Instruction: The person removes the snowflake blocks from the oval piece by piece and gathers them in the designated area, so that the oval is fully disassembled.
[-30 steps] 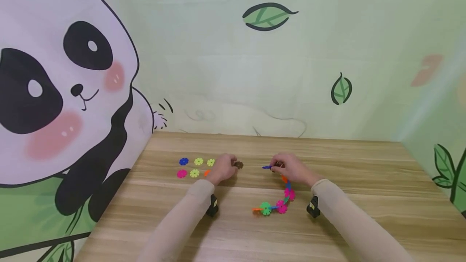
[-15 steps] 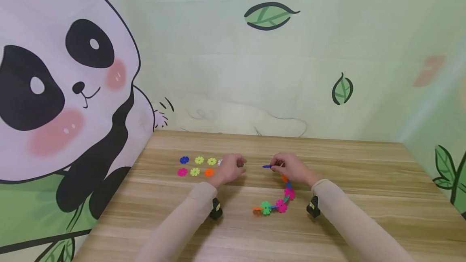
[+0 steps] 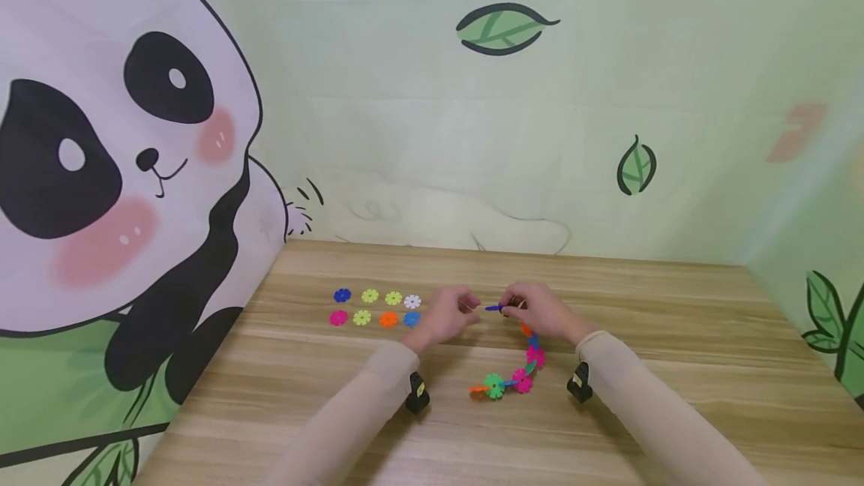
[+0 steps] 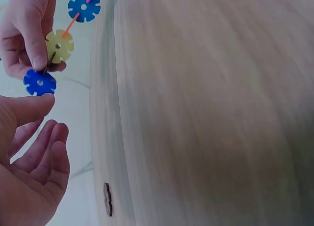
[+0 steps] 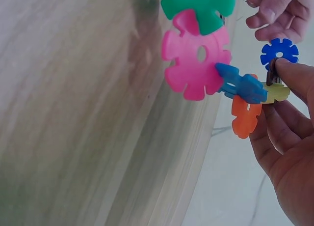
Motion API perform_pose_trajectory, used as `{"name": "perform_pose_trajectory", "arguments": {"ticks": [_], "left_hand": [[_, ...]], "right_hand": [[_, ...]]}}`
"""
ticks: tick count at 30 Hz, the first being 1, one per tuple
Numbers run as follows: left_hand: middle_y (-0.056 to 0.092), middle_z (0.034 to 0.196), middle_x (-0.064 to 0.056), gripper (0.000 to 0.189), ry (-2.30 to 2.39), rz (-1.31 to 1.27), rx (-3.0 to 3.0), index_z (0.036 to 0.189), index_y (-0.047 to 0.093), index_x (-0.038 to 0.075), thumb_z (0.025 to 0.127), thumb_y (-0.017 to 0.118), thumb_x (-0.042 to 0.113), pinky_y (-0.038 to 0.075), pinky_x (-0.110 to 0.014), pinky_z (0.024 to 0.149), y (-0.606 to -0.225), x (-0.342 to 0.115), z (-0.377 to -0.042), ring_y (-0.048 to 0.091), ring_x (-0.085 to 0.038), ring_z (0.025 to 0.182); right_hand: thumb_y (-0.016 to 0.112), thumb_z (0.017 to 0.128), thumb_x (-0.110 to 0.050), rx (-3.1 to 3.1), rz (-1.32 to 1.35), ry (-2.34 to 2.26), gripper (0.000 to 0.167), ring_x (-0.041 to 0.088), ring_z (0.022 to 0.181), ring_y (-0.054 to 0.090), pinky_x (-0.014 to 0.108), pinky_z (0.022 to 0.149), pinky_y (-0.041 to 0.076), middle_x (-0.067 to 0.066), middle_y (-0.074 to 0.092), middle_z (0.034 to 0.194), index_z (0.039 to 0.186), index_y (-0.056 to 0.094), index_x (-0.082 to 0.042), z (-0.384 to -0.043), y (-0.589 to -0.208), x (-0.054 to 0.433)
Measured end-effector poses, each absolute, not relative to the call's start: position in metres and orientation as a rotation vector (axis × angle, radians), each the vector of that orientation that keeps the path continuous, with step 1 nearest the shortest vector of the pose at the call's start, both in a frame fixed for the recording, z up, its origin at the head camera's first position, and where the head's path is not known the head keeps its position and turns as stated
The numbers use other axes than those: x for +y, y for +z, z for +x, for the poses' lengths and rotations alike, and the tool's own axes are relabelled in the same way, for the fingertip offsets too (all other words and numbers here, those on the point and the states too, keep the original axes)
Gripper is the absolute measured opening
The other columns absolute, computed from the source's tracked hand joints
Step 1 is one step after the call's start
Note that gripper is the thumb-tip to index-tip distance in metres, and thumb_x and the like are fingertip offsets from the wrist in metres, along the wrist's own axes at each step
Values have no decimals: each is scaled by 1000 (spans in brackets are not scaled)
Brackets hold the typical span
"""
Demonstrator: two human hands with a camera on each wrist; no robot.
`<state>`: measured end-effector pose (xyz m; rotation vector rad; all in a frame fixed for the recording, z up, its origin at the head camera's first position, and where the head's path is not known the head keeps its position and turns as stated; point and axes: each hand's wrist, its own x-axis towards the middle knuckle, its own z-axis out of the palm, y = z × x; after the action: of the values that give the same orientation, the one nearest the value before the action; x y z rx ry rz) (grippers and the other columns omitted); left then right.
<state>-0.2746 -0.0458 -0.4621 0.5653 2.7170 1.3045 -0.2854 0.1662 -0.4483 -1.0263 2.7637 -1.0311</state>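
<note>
Plastic snowflake discs, slotted together, form a curved chain (image 3: 535, 357) on the table. My right hand (image 3: 543, 311) pinches its far end, with the thumb on a brown disc (image 5: 271, 72) and fingers by a yellow disc (image 4: 60, 46). A dark blue disc (image 4: 40, 82) sticks out at the tip, towards my left hand (image 3: 451, 313). That hand's fingers are loosely bent and hold nothing; its thumb appears beside or against the blue disc, contact unclear. A loose brown disc (image 4: 108, 199) lies on the table, hidden by my left hand in the head view.
Left of my hands, loose discs lie in two rows, among them a white one (image 3: 412, 301), an orange one (image 3: 388, 319) and a pink one (image 3: 339, 317). The wooden table (image 3: 270, 396) meets a printed wall cloth (image 3: 405, 133) at its back edge.
My left hand has let go of the brown disc and moved right, towards the blue disc. White and light blue discs have come into sight behind it. My right hand has stayed almost still.
</note>
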Motion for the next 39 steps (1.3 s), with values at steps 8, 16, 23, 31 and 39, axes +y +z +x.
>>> {"name": "perform_pose_trajectory", "arguments": {"ticks": [8, 16, 23, 31, 39], "left_hand": [[66, 91, -3, 10, 1317, 590, 2694, 96, 66, 6, 86, 69, 8, 51, -24, 69, -459, -35, -274, 62, -15, 85], [65, 85, -1, 5, 1302, 603, 2763, 90, 66, 6, 86, 69, 6, 49, -21, 68, -460, -29, -275, 61, -12, 79], [65, 79, -1, 5, 1349, 582, 2793, 83, 66, 6, 84, 70, 4, 49, -19, 62, -465, -28, -276, 58, -9, 72], [64, 79, -1, 5, 1404, 535, 2801, 82, 66, 5, 83, 70, 3, 49, -19, 63, -467, -31, -275, 57, -10, 72], [65, 82, 3, 7, 1266, 671, 2846, 84, 65, 11, 84, 70, 6, 49, -20, 67, -463, -30, -275, 59, -9, 77]], "right_hand": [[66, 89, -10, 2776, -1039, -1021, 5, 10, 77, 60, 29, 69, 51, -4, 64, 83, 88, 66, -5, -285, -448, 165], [66, 89, -10, 2748, -1034, -1041, 6, 11, 78, 61, 30, 70, 51, -4, 65, 85, 90, 66, -4, -284, -445, 163], [70, 84, -4, 2740, -997, -1064, 7, 12, 78, 60, 28, 68, 51, -2, 65, 86, 89, 67, -8, -284, -446, 162], [72, 82, -2, 2745, -1014, -1067, 11, 13, 77, 60, 29, 67, 51, 1, 66, 87, 86, 64, -7, -284, -450, 166], [70, 84, -5, 2811, -976, -1006, 8, 9, 71, 57, 27, 65, 49, -5, 63, 79, 84, 64, -11, -286, -452, 167]]}}
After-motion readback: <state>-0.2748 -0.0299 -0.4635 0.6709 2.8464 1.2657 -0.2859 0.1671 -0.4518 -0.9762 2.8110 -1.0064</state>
